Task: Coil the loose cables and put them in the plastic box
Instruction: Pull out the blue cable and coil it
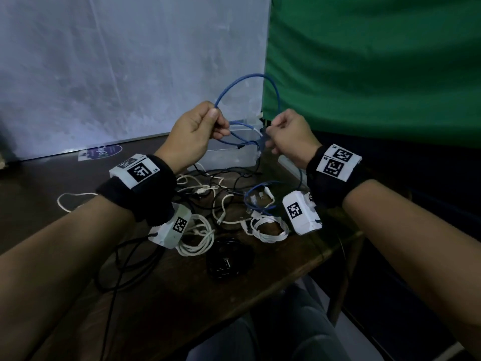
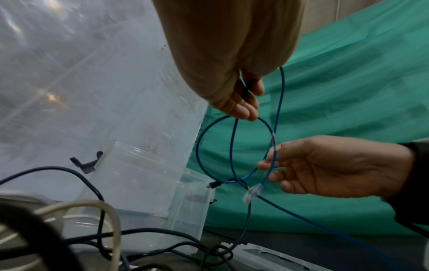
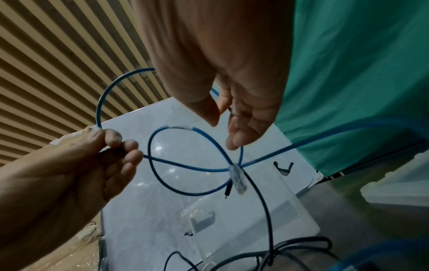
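Both hands are raised above the bench (image 1: 65, 178), just in front of the clear plastic box (image 1: 229, 155), and each one pinches the same blue cable (image 1: 242, 79). The left hand (image 1: 192, 134) grips the cable between thumb and curled fingers, and from that pinch the cable arches up and over toward the right hand (image 1: 289, 138), which has its fingers curled and nips the cable near its end. In the left wrist view the cable forms a round loop (image 2: 199, 146) below the left hand's fingertips (image 2: 243, 111), and a clear plug (image 2: 252, 192) hangs just under the right hand's fingers (image 2: 269, 165). A thin dark cable (image 2: 246, 220) crosses the blue one near that plug and drops to the bench; whether either hand also grips it I cannot tell. The plastic box stands open at the back of the bench, against a pale sheet (image 1: 117, 74), and a green cloth (image 1: 377, 61) hangs on the right side of the box. In front of the box, under the wrists, lies a tangle of loose white cables (image 1: 197, 238), black cables (image 1: 229, 261) and another blue cable (image 1: 257, 201), all outside the box. A second clear lid or tray (image 2: 267, 256) lies flat just right of the box.
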